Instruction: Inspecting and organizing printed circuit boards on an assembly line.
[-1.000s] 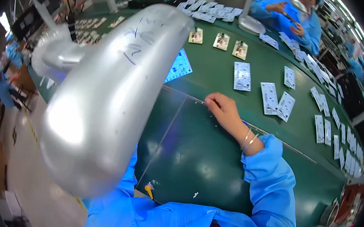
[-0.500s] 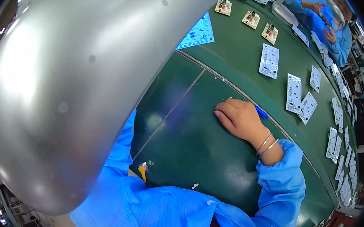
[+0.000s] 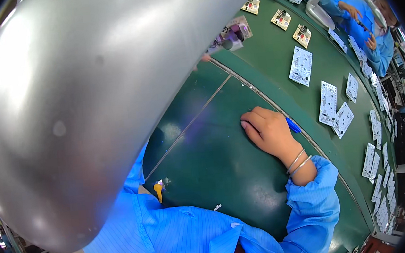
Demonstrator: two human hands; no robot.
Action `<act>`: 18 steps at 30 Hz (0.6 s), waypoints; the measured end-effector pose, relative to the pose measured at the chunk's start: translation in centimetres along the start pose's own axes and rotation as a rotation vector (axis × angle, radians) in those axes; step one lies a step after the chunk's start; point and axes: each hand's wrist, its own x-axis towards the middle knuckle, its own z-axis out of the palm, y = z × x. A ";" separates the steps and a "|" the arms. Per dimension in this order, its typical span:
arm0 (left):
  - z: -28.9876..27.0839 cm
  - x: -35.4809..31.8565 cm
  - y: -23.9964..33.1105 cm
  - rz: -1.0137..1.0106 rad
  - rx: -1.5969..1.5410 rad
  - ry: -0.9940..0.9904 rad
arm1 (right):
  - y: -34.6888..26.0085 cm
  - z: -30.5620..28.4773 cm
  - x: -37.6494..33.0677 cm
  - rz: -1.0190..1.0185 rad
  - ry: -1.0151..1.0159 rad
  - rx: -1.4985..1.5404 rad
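My right hand (image 3: 267, 127) rests on the green table with its fingers curled together and nothing visible in them. A blue pen (image 3: 293, 125) lies just beyond the back of that hand, by the metal edge strip. The silver lamp head (image 3: 78, 104) hides nearly all of my left hand. Only a blurred bit of my left hand (image 3: 205, 58) shows at the lamp's lower edge. Beside it is a blurred circuit board (image 3: 233, 34) with raised parts, in purple light. The lamp covers its near side, so I cannot tell whether my left fingers grip it.
Several tan boards with parts (image 3: 281, 20) and white circuit boards (image 3: 300, 67) lie along the green strip past the metal edge. More white boards (image 3: 383, 206) are bunched at the far right. A yellow-handled item (image 3: 159, 191) lies near my front. Opposite sits a person in blue (image 3: 356, 24).
The blue-lit white board by the lamp's edge is out of view. A board with raised parts and a bit of my left hand now show there. My right hand stays put.
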 end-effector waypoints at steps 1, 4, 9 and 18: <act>0.1 -0.1 0.2 -0.135 -0.307 -0.154 | 0.0 0.0 0.0 0.003 -0.005 -0.001; 0.5 -0.4 -1.2 -0.350 -0.618 -0.199 | 0.1 0.0 -0.1 0.006 -0.010 0.000; 0.7 -0.4 -1.4 -0.387 -0.810 -0.216 | 0.0 0.0 -0.3 0.008 -0.002 0.007; 0.7 -0.6 -2.2 -0.303 -0.775 -0.063 | -0.2 -0.3 -0.6 0.001 -0.004 0.023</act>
